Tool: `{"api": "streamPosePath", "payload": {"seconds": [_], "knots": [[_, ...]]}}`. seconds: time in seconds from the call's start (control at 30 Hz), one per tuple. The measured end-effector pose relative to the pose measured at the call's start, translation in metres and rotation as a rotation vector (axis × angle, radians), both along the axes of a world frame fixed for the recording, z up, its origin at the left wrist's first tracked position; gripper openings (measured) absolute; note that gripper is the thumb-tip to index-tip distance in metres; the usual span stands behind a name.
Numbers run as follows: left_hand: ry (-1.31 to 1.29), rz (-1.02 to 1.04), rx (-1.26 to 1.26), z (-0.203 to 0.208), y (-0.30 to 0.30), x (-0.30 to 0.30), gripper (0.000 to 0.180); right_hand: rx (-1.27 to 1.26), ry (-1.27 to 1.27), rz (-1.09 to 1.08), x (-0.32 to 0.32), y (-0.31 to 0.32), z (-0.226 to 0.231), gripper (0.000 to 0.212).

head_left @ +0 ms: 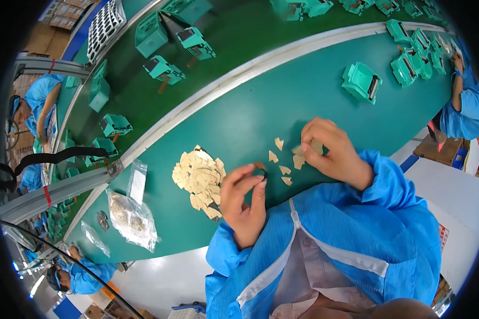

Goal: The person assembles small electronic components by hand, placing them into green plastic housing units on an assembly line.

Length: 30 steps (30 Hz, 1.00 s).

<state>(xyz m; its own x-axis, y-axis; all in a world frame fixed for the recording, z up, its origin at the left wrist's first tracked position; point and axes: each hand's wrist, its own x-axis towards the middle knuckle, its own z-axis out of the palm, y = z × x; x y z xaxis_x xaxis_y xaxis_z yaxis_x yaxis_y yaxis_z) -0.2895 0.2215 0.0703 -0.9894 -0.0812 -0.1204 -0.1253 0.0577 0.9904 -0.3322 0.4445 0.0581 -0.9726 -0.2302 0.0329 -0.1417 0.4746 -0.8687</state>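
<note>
My left hand (242, 207) is closed in a pinch on a small dark piece (261, 170), which has a brownish end. Just left of it lies a loose heap of flat cream-coloured pieces (198, 175), with a few dark bits among them. My right hand (332, 154) has its thumb and forefinger pinched together on a cream piece (298, 160), partly hidden by the fingers. Between the hands, several small pointed cream pieces (285, 170) lie separately on the green tabletop (239, 127).
A green plastic housing (362, 82) stands beyond my right hand, with more housings (410, 61) near a co-worker's arm (457, 87). Clear plastic bags (131, 218) and a small dark clump (102, 220) lie at left. Past a metal rail (218, 87), a green belt carries housings (164, 72).
</note>
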Motion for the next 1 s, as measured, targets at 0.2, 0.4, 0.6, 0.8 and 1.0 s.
{"api": "streamPosePath", "payload": {"seconds": [0.2, 0.4, 0.6, 0.8, 1.0], "knots": [[0.593, -0.326, -0.852, 0.021, -0.013, -0.02, 0.05, 0.075, 0.008, 0.229, -0.012, 0.011, 0.024, 0.015], [0.667, -0.34, -0.903, 0.037, -0.014, -0.024, 0.058, -0.072, -0.022, 0.607, -0.032, 0.004, 0.041, 0.015], [0.66, -0.308, -0.88, 0.034, -0.011, -0.021, 0.054, -0.207, -0.279, 0.74, -0.028, 0.008, 0.047, 0.008], [0.703, -0.277, -1.003, 0.03, -0.006, -0.025, 0.052, -0.096, -0.147, 0.595, -0.021, 0.013, 0.053, 0.005], [0.566, -0.299, -1.081, 0.029, -0.001, -0.026, 0.051, 0.271, 0.29, 0.472, -0.062, 0.026, 0.056, 0.007]]}}
